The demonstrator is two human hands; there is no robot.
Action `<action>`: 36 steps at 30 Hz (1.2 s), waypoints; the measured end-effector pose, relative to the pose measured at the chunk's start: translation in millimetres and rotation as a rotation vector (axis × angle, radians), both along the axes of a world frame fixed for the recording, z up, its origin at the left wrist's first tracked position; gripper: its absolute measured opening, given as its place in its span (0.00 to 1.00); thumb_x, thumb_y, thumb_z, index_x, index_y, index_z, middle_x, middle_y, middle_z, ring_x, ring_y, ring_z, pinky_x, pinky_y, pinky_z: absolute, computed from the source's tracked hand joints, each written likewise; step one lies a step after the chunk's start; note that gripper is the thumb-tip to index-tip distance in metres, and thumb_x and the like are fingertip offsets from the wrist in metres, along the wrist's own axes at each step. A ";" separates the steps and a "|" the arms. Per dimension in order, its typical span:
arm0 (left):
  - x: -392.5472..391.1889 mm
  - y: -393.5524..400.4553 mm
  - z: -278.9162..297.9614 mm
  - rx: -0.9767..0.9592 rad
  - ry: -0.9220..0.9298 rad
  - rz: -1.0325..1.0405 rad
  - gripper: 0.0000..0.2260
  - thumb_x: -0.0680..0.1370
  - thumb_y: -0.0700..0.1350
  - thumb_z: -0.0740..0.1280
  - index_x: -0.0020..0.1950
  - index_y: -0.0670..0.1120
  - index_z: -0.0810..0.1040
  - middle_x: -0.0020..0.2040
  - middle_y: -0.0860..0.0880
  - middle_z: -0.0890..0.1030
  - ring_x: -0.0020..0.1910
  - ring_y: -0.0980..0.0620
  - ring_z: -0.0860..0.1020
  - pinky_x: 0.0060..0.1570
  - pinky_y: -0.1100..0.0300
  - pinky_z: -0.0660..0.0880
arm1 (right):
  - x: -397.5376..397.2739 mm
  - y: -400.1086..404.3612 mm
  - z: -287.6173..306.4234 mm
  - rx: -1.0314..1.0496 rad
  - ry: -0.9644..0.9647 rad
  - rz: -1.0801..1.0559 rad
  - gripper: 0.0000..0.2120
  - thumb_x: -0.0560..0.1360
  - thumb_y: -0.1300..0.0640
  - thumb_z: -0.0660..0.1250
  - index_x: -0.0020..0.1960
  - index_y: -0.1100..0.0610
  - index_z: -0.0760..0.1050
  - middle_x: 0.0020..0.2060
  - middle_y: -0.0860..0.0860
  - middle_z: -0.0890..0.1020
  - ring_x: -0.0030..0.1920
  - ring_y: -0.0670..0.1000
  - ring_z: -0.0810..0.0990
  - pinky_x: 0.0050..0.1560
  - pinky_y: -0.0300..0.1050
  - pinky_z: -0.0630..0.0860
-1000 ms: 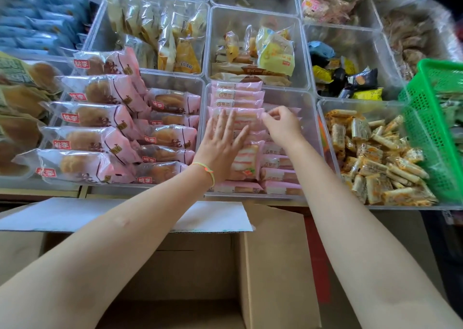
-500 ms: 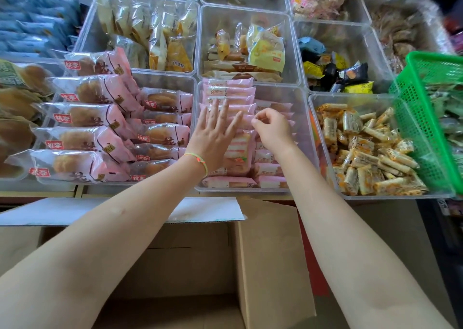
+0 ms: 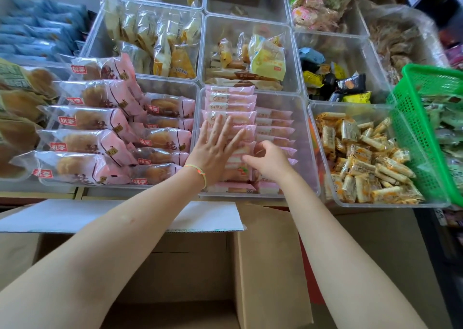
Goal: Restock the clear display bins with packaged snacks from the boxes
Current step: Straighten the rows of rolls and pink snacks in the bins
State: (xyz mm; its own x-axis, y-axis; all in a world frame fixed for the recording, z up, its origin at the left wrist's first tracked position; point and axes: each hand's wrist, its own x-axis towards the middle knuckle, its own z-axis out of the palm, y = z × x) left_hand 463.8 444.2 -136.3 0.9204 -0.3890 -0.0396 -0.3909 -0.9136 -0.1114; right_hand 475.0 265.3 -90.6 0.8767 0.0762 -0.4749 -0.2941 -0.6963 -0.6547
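Pink snack packs (image 3: 233, 103) stand in two rows inside a clear bin (image 3: 308, 153) at the centre of the shelf. My left hand (image 3: 215, 151) lies flat on the left row, fingers straight and spread, pressing the packs back. My right hand (image 3: 270, 162) sits over the right row (image 3: 275, 125) with its fingers curled down onto a pack and its thumb reaching left to the other row. The pack under those fingers is mostly hidden. An open cardboard box (image 3: 270, 266) stands below the shelf under my forearms; no contents of it show.
Left of the centre bin is a bin of larger pink bread packs (image 3: 105, 118). To the right are a bin of small orange-and-white snacks (image 3: 363, 163) and a green plastic basket (image 3: 426, 133). More filled bins line the back. A white box flap (image 3: 75, 216) lies below the shelf edge.
My right hand has slid toward me along the right row of pink packs, fingers still curled. My left hand stays flat on the left row.
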 end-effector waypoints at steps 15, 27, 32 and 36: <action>15.0 31.2 13.4 -0.005 0.050 0.091 0.60 0.64 0.83 0.47 0.79 0.42 0.33 0.78 0.38 0.34 0.78 0.39 0.35 0.75 0.39 0.40 | 22.8 36.8 1.3 -0.704 -0.425 0.696 0.69 0.63 0.28 0.72 0.80 0.57 0.30 0.79 0.59 0.33 0.79 0.59 0.32 0.76 0.61 0.35; 17.9 47.1 27.0 -0.162 0.074 0.121 0.46 0.73 0.75 0.36 0.80 0.43 0.38 0.80 0.43 0.39 0.79 0.46 0.36 0.77 0.46 0.37 | 45.4 18.7 15.2 -0.372 -0.454 0.515 0.51 0.73 0.27 0.60 0.82 0.57 0.45 0.81 0.52 0.46 0.81 0.52 0.43 0.78 0.51 0.40; 20.8 28.1 26.9 -0.189 0.023 0.012 0.47 0.75 0.74 0.46 0.80 0.41 0.41 0.80 0.40 0.42 0.79 0.41 0.39 0.77 0.44 0.41 | 85.9 32.9 16.2 -0.356 -0.448 0.361 0.29 0.84 0.46 0.53 0.81 0.56 0.54 0.81 0.54 0.54 0.81 0.53 0.49 0.80 0.53 0.46; 18.0 6.6 9.9 -0.018 0.009 -0.121 0.47 0.75 0.70 0.56 0.80 0.41 0.40 0.79 0.34 0.41 0.77 0.33 0.39 0.76 0.38 0.41 | 113.7 59.3 9.3 -0.418 -0.408 0.445 0.23 0.82 0.59 0.55 0.76 0.54 0.65 0.74 0.55 0.70 0.75 0.55 0.63 0.77 0.53 0.54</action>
State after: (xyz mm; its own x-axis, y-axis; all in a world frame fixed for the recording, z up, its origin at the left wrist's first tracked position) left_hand 481.8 450.8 -126.4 0.8663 -0.4980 -0.0394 -0.4995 -0.8615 -0.0917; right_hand 588.7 324.6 -81.3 0.9184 0.3499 -0.1848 0.2846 -0.9086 -0.3057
